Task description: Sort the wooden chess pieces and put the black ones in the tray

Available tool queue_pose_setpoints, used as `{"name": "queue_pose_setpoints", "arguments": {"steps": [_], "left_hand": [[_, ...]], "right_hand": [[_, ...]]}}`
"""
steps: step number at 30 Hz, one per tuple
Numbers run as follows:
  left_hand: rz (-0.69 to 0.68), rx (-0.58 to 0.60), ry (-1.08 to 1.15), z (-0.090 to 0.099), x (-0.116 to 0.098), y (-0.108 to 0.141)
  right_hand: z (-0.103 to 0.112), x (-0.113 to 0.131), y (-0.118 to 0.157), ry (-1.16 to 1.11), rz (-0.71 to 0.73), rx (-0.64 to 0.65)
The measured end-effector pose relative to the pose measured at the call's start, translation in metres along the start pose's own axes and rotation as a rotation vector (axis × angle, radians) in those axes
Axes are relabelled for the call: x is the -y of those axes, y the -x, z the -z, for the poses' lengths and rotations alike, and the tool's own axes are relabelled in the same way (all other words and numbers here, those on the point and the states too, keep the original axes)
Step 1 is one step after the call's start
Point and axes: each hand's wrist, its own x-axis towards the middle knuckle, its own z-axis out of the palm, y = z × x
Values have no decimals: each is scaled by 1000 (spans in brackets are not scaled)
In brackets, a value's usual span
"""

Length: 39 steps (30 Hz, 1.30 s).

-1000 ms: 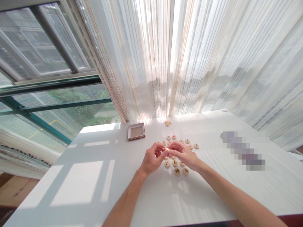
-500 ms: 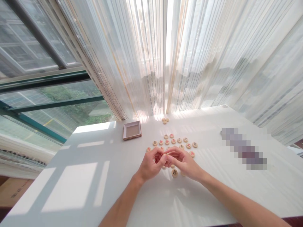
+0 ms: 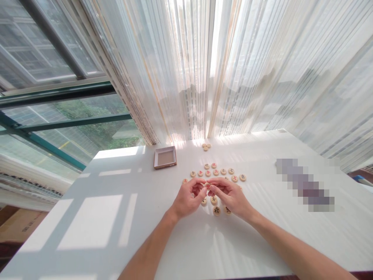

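A round wooden Chinese chess piece [image 3: 208, 186] with a red character is pinched between the fingertips of both hands, its marked face showing. My left hand [image 3: 186, 197] grips it from the left, and my right hand [image 3: 231, 195] from the right. Under and around the hands lie several more pieces with red or black characters, some partly covered by the fingers. Closest to me is a black-marked piece [image 3: 216, 210], with another black-marked piece [image 3: 227, 210] beside my right hand. Beyond the hands, further pieces such as a red-marked piece [image 3: 216, 172] lie in loose rows.
A shallow open box [image 3: 165, 167] sits on the white table [image 3: 140, 225] at the back left. Three pale pieces [image 3: 205, 149] are clustered near the curtain [image 3: 192, 97]. A blurred-out object [image 3: 304, 186] lies on the right. A window is at the left.
The piece between my fingers now shows its red face, which was hidden before. Fingers have shifted around it, uncovering more of the near pieces. The view has turned slightly.
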Motion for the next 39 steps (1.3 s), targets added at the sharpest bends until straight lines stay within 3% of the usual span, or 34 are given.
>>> {"name": "queue_pose_setpoints", "arguments": {"steps": [19, 27, 39], "left_hand": [[-27, 1, -13, 3, -4, 0], [7, 13, 4, -1, 0, 1], [-24, 0, 41, -3, -2, 2]], "right_hand": [[-4, -4, 3, 56, 34, -4], [-2, -18, 4, 445, 388, -16], [-3, -16, 3, 503, 414, -64]]}}
